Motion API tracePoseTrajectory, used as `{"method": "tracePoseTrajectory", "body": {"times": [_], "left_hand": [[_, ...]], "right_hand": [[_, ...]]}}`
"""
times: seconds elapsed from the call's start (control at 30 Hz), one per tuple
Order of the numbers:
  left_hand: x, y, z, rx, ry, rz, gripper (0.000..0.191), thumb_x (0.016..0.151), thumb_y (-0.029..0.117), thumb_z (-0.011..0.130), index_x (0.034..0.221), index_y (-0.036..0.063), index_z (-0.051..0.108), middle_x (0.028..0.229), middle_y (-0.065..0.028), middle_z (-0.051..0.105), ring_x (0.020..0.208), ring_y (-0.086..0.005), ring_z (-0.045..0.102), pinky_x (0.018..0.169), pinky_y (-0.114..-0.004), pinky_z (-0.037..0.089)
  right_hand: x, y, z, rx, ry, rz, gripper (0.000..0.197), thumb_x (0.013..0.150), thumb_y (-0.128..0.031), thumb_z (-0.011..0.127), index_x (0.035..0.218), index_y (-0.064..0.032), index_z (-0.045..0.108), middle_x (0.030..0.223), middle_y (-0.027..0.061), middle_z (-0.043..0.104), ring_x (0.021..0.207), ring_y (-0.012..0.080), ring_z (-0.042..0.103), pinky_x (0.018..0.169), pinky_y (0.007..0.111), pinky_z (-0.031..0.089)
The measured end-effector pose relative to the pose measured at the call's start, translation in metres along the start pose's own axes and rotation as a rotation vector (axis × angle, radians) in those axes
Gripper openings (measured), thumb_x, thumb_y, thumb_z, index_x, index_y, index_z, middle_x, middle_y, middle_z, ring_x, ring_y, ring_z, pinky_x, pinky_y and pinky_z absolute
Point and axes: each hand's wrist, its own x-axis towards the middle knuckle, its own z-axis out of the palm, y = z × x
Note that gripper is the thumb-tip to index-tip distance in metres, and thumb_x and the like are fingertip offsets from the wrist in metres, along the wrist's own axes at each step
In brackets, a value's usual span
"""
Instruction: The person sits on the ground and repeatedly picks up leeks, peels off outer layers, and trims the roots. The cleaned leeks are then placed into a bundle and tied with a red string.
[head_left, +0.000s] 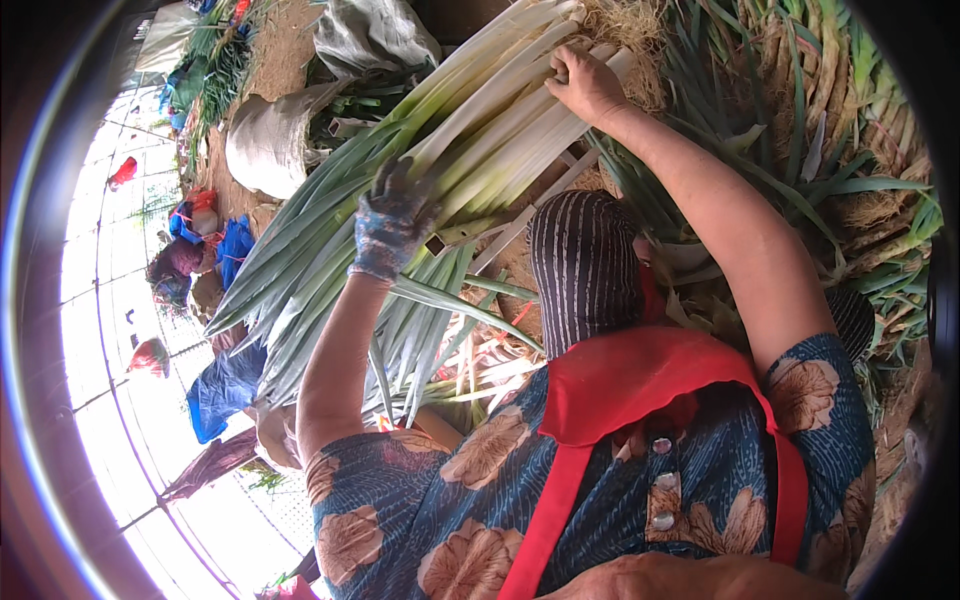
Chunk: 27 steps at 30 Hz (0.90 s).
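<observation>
A thick bundle of long green onions (495, 127) lies slantwise before me, with white shafts and roots at the upper right and green leaves toward the lower left. My left hand (394, 217), in a patterned work glove with dark fingers, rests over the stalks where white turns to green. Whether its fingers grip them is hidden. Bare and with curled fingers, my right hand (589, 84) is at the white shafts close to the roots (626, 34). I cannot see anything pinched in it. Under the bundle, the square tube of a metal frame (450, 238) shows.
More green onions (825, 82) are heaped at the right with soil on them. Pale woven sacks (270, 142) lie beyond the bundle. A bright wire mesh (112, 300) runs along the left, near blue plastic bags (225, 390). My striped knee (585, 270) is close below the frame.
</observation>
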Motion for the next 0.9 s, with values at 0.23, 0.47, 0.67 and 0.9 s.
{"method": "tracePoseTrajectory", "body": {"times": [0.23,0.47,0.67,0.9], "left_hand": [[0.035,-0.002,0.030,-0.158,0.130,-0.100,0.040,0.080,0.026,0.066,0.119,0.0182,0.060,0.131,-0.0139,0.048,0.121,-0.0395,0.043,0.096,-0.051,0.037],[0.069,-0.016,0.053,-0.222,-0.144,-0.104,0.043,0.082,0.024,0.063,0.120,0.0061,0.054,0.114,-0.0206,0.059,0.107,-0.0387,0.055,0.092,-0.046,0.044],[0.067,-0.028,0.066,-0.184,-0.052,-0.107,0.037,0.082,0.020,0.061,0.115,0.0048,0.056,0.106,-0.0197,0.062,0.099,-0.0381,0.058,0.087,-0.045,0.047],[0.095,-0.012,0.040,-0.301,-0.150,-0.299,0.037,0.083,0.025,0.061,0.114,0.0046,0.058,0.105,-0.0206,0.063,0.100,-0.0365,0.060,0.086,-0.043,0.049]], "right_hand": [[-0.014,0.017,0.019,-0.382,0.035,-0.319,0.022,0.087,-0.033,0.058,0.092,-0.0138,0.066,0.096,0.0052,0.061,0.097,0.0239,0.056,0.087,0.038,0.045],[-0.014,0.017,0.014,-0.271,0.015,-0.271,0.020,0.081,-0.031,0.062,0.088,-0.0128,0.069,0.093,0.0051,0.064,0.094,0.0235,0.059,0.089,0.038,0.045],[-0.020,0.024,0.022,-0.193,0.146,-0.335,0.019,0.080,-0.029,0.064,0.087,-0.0129,0.070,0.092,0.0049,0.064,0.095,0.0224,0.058,0.092,0.037,0.042],[-0.024,0.033,0.023,-0.137,0.253,-0.409,0.016,0.079,-0.028,0.065,0.083,-0.0124,0.068,0.093,0.0043,0.064,0.094,0.0233,0.058,0.090,0.038,0.042]]}}
